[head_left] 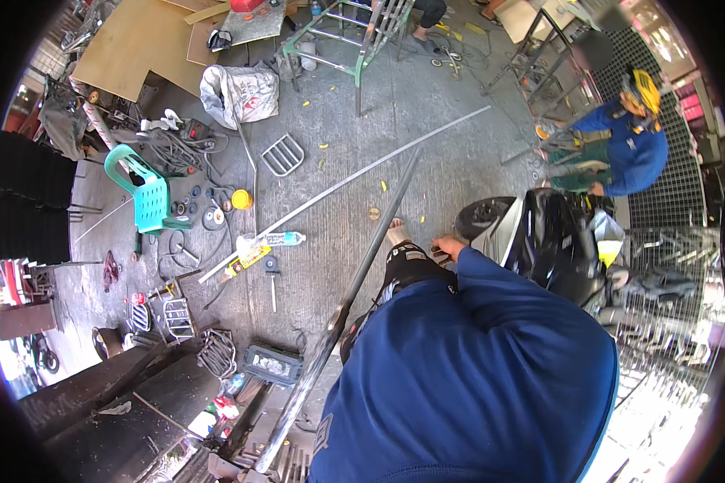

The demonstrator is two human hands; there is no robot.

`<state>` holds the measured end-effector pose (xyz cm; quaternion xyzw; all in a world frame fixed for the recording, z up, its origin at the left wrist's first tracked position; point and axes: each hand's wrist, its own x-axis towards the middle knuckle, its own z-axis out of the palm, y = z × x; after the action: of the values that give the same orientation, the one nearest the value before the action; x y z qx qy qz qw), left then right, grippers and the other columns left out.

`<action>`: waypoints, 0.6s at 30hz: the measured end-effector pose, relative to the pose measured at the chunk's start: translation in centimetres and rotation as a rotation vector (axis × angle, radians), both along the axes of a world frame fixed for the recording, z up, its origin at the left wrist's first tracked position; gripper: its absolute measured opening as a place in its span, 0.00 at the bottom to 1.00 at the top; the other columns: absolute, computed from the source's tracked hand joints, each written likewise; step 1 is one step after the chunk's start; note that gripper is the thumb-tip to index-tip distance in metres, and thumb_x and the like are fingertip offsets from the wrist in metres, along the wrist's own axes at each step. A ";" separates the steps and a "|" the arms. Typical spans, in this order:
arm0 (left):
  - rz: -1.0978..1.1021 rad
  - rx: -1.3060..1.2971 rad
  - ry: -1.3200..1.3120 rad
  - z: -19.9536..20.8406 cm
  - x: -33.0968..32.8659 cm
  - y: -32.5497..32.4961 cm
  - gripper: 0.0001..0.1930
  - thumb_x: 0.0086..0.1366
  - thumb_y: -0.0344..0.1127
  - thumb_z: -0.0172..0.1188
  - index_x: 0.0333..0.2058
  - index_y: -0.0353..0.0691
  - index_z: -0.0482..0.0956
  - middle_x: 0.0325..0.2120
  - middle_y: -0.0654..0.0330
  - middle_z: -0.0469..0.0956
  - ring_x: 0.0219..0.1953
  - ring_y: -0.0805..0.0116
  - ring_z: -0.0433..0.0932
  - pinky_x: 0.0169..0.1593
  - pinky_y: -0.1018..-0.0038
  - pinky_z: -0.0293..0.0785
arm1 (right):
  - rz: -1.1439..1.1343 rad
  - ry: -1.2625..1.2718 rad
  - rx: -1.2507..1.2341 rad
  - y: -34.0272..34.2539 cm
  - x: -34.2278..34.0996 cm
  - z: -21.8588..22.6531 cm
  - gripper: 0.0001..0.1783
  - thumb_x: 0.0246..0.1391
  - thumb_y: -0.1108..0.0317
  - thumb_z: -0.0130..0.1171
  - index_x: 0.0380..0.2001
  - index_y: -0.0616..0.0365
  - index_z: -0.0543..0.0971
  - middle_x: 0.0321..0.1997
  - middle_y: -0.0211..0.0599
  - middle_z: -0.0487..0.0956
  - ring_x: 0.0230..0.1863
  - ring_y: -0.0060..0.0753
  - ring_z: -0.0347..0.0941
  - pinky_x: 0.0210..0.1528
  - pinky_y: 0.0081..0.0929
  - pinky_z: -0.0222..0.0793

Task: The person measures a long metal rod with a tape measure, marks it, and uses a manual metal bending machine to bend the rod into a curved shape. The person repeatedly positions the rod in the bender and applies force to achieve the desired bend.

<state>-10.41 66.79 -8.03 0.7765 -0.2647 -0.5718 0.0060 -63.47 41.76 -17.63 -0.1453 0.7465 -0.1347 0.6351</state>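
Observation:
My right hand [449,248] is held low in front of my blue sleeve, its fingers apart and nothing seen in them. It is nearest to my bare foot [398,232] and the black and white motorcycle [532,241] on the right. A long metal pipe [370,258] slants past my left side, from the floor ahead down to the lower edge. My left hand is hidden behind my body, so whether it touches the pipe does not show. A thinner, pale metal bar [362,171] lies across the concrete floor.
A green plastic chair [147,193], cables [177,149] and a white sack [246,92] stand left. Near the thin bar lie a plastic bottle [284,239] and a metal rack [283,154]. A person [632,149] in blue crouches at right; a green metal frame [350,48] stands ahead.

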 end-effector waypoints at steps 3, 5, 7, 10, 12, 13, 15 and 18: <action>-0.010 0.007 -0.017 2.6 -5.7 -4.8 0.26 0.71 0.57 0.51 0.46 0.39 0.81 0.41 0.49 0.84 0.45 0.47 0.83 0.50 0.51 0.74 | -0.067 -0.017 0.063 -6.4 -6.4 1.0 0.20 0.64 0.51 0.57 0.48 0.56 0.76 0.44 0.36 0.80 0.41 0.42 0.78 0.39 0.57 0.78; -0.014 0.004 -0.017 4.1 -8.7 -7.6 0.26 0.71 0.57 0.51 0.46 0.39 0.81 0.42 0.49 0.84 0.45 0.47 0.83 0.50 0.51 0.74 | -0.068 -0.027 0.016 -10.2 -10.0 1.5 0.20 0.65 0.53 0.54 0.49 0.57 0.76 0.45 0.42 0.80 0.45 0.46 0.79 0.37 0.59 0.79; -0.033 -0.001 -0.010 5.0 -10.9 -10.2 0.26 0.71 0.57 0.51 0.47 0.39 0.81 0.42 0.49 0.84 0.45 0.47 0.83 0.50 0.51 0.74 | -0.076 0.027 0.028 -13.3 -13.2 1.4 0.21 0.61 0.58 0.54 0.53 0.57 0.76 0.46 0.41 0.81 0.45 0.48 0.79 0.38 0.55 0.78; -0.071 0.006 0.001 6.0 -13.2 -12.4 0.26 0.70 0.57 0.51 0.47 0.39 0.81 0.42 0.48 0.84 0.45 0.46 0.82 0.50 0.50 0.74 | 0.114 0.198 0.007 -17.5 -16.5 1.2 0.22 0.62 0.54 0.54 0.53 0.56 0.76 0.44 0.41 0.81 0.42 0.46 0.80 0.36 0.51 0.78; -0.080 0.009 0.008 6.6 -14.5 -13.3 0.25 0.70 0.57 0.51 0.47 0.39 0.81 0.42 0.48 0.84 0.45 0.46 0.82 0.50 0.50 0.74 | -0.067 0.135 -0.084 -18.5 -17.4 2.0 0.23 0.63 0.53 0.54 0.54 0.55 0.76 0.43 0.41 0.81 0.42 0.44 0.80 0.35 0.47 0.77; -0.076 0.020 0.016 6.6 -15.6 -13.9 0.25 0.70 0.57 0.51 0.47 0.40 0.81 0.42 0.48 0.84 0.45 0.46 0.82 0.50 0.50 0.74 | -0.100 0.133 -0.156 -21.4 -18.0 2.6 0.24 0.63 0.52 0.54 0.55 0.54 0.75 0.42 0.42 0.81 0.42 0.43 0.80 0.35 0.46 0.77; -0.077 0.037 0.029 6.8 -18.6 -15.4 0.25 0.70 0.57 0.51 0.47 0.40 0.81 0.43 0.48 0.84 0.45 0.45 0.82 0.51 0.50 0.74 | -0.027 0.082 -0.243 -24.8 -19.0 3.5 0.27 0.63 0.50 0.54 0.60 0.53 0.72 0.43 0.42 0.81 0.41 0.41 0.79 0.34 0.44 0.77; -0.165 0.053 0.045 6.7 -23.0 -20.8 0.25 0.70 0.57 0.51 0.47 0.40 0.81 0.43 0.48 0.84 0.46 0.45 0.82 0.51 0.49 0.74 | 0.056 0.081 -0.121 -31.2 -22.2 3.4 0.30 0.65 0.51 0.55 0.65 0.51 0.66 0.46 0.41 0.80 0.39 0.40 0.79 0.35 0.45 0.77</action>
<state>-33.40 45.98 -1.29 0.7389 -0.3125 -0.5944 -0.0559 -85.63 10.59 -14.27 -0.2095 0.7577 -0.1557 0.5982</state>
